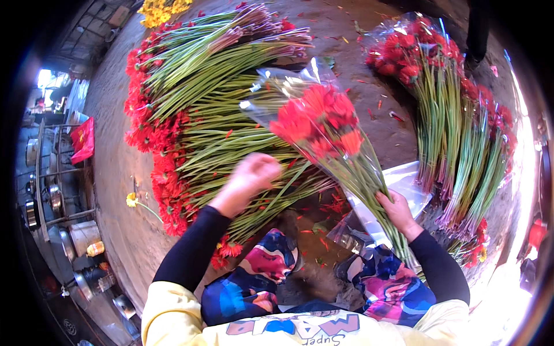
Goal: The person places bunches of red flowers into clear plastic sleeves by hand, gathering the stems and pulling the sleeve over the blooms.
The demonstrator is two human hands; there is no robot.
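Right hand is gripping a bunch of red flowers by the stems, blooms up and partly inside a clear sleeve, held over the floor. Left hand is hovering blurred over the loose pile to the left, fingers curled; cannot tell if it is holding a stem. Wrapped bundles are lying to the right, so several look done, but the pile is looking large, much left to bunch
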